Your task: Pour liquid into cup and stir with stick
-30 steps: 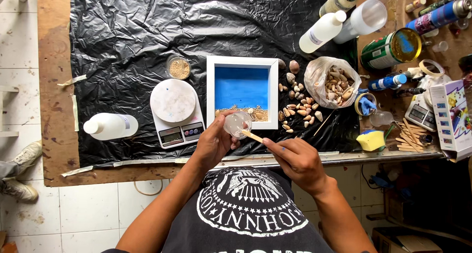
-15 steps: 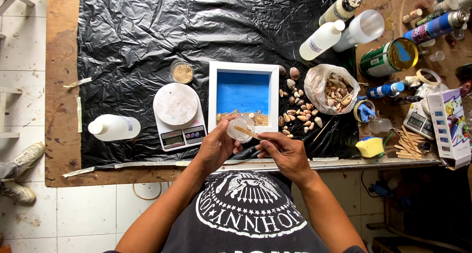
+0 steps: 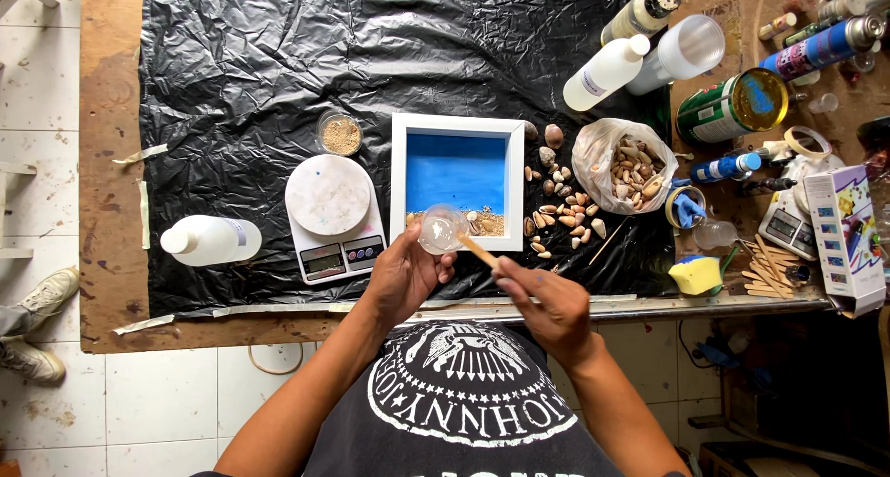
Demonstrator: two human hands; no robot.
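My left hand (image 3: 404,275) holds a small clear plastic cup (image 3: 440,229) tilted over the lower left corner of a white frame (image 3: 458,125) with a blue inside. My right hand (image 3: 547,303) grips a wooden stick (image 3: 479,252) whose tip reaches into the cup. Sand and a few shells (image 3: 484,222) lie along the bottom strip of the frame, just beyond the cup.
A digital scale (image 3: 331,216) and a white bottle lying on its side (image 3: 211,240) sit to the left, a small pot of sand (image 3: 340,134) behind. Loose shells (image 3: 559,219), a bag of shells (image 3: 623,162), bottles, a tin (image 3: 732,106) and wooden sticks (image 3: 767,271) crowd the right.
Both hands stay over the frame's lower edge. The stick has shifted slightly in the cup, and my right hand has moved a little closer to my left.
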